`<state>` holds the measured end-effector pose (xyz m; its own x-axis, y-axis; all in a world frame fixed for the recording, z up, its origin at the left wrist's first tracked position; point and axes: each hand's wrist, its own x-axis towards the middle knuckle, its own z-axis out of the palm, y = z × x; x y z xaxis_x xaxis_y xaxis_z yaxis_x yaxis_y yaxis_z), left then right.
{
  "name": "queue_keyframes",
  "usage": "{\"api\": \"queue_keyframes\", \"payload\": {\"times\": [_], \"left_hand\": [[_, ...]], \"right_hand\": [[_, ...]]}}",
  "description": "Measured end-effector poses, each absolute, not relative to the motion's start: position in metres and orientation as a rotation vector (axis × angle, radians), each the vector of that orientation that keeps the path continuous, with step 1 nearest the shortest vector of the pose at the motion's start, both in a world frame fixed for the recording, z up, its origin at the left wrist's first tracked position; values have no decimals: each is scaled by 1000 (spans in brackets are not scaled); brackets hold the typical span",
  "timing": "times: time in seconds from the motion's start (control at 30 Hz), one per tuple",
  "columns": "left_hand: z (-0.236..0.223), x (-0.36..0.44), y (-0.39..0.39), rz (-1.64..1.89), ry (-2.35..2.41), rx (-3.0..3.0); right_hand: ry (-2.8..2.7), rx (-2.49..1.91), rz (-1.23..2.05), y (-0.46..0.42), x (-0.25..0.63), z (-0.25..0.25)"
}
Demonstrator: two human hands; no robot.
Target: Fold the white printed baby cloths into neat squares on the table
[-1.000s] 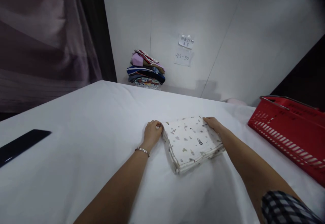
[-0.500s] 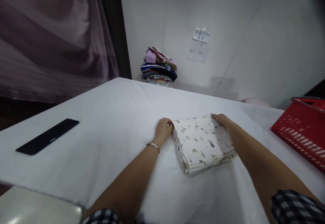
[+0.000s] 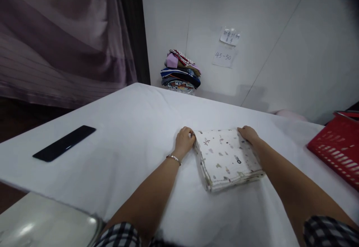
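A white cloth (image 3: 224,157) with small printed figures lies folded into a thick, many-layered rectangle on the white-covered table (image 3: 134,127). At its far left corner my left hand (image 3: 185,139), a silver bracelet on the wrist, pinches the edge between thumb and fingers. My right hand (image 3: 248,133) grips the far right corner, its fingers partly hidden behind the fold. The near edge of the cloth shows several stacked layers and rests free of both hands.
To the left lies a flat black strip (image 3: 64,143). A red plastic basket (image 3: 336,146) stands at the right edge. Behind the table's far edge rises a stack of folded clothes (image 3: 181,73) by the wall, with handwritten paper signs (image 3: 223,57) beside it. A pale glossy surface (image 3: 47,221) sits lower left.
The view has shifted slightly, so most things appear a little further right. Both hands keep their hold on the cloth's far corners, and the cloth stays folded in place.
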<state>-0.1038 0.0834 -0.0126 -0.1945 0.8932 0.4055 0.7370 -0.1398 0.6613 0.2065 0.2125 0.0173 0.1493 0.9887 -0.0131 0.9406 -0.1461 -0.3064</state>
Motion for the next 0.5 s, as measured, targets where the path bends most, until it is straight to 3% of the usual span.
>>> {"api": "queue_keyframes", "payload": {"times": [0.27, 0.5], "left_hand": [[-17, -104, 84, 1295, 1858, 1818], [-18, -104, 85, 1271, 1837, 1689]], "right_hand": [[-2501, -1502, 154, 186, 179, 18], [-2559, -1621, 118, 187, 177, 15]]}}
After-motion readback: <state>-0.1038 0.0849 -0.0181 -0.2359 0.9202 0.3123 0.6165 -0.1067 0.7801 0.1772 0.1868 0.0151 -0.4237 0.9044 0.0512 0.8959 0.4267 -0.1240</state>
